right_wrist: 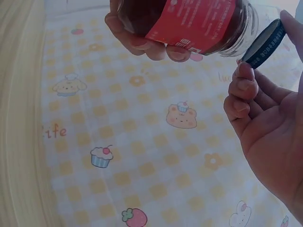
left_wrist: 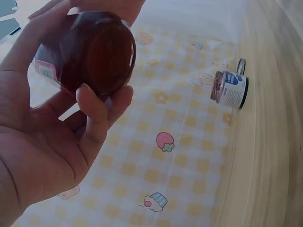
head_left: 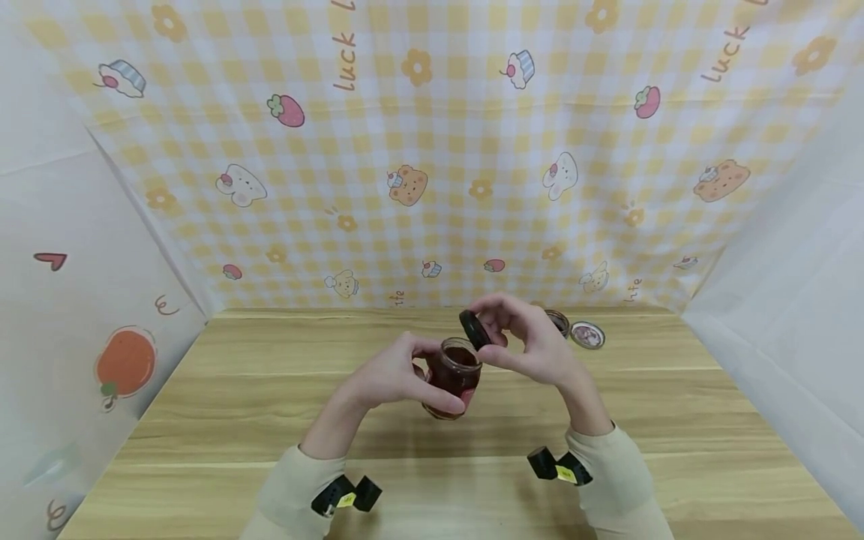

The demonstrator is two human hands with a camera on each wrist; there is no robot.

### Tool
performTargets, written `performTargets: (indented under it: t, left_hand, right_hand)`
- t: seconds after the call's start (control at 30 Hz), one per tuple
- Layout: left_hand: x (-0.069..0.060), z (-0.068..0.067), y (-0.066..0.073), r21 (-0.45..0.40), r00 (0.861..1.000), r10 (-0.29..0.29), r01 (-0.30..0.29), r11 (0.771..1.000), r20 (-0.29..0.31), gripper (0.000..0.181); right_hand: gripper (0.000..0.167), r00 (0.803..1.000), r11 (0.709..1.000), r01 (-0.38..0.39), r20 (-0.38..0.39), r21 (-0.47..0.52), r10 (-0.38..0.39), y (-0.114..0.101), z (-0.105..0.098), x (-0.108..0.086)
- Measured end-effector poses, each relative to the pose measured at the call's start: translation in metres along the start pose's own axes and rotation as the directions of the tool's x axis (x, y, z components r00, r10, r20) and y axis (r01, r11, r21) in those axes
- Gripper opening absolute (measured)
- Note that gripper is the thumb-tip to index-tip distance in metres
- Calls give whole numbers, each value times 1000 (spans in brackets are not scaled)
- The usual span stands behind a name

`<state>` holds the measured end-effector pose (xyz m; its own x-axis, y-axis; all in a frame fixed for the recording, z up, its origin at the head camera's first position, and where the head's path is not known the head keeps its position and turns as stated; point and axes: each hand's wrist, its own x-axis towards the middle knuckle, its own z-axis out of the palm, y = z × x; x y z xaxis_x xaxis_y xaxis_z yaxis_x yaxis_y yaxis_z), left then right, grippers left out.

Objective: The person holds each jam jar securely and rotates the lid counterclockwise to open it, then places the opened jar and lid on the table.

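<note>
My left hand point(head_left: 398, 375) grips a glass jar point(head_left: 448, 381) of dark reddish-brown contents, thumb along its near side. The jar's mouth is uncovered, and it is held above the table. A red label point(right_wrist: 196, 21) with white print shows on its side in the right wrist view. My right hand point(head_left: 529, 337) pinches a dark round lid point(head_left: 475, 330) by its rim between thumb and fingers. The lid is tilted and stands just beside the jar's mouth, off the glass threads. In the left wrist view the jar's base point(left_wrist: 110, 59) faces the camera.
At the table's back right stands another jar point(left_wrist: 231, 90) with a white and blue label and no lid on it. Next to it lies a round lid point(head_left: 588, 335). A checked cloth point(head_left: 418, 135) hangs behind the wooden table point(head_left: 270, 420); white sheets flank both sides.
</note>
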<state>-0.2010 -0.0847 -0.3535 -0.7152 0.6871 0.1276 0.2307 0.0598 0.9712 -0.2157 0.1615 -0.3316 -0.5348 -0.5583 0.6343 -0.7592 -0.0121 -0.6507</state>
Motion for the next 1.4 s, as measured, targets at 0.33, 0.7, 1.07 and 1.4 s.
performTargets:
  t: [0.33, 0.7, 1.07, 1.4]
  left_hand:
    - [5, 4, -1, 281, 982, 20, 34, 959, -185, 33]
    - [15, 7, -8, 226, 936, -24, 109, 968, -352, 40]
    - [25, 1, -24, 165, 910, -70, 149, 975, -408, 41]
    - [33, -3, -31, 162, 898, -43, 126, 979, -437, 37]
  right_hand:
    - [48, 997, 998, -51, -55, 37, 53, 6, -4, -2]
    - [45, 981, 990, -138, -137, 4, 137, 11, -5, -5]
    - [45, 974, 984, -171, -158, -44, 162, 23, -8, -10]
    - [41, 967, 977, -200, -176, -76, 184, 36, -10, -13]
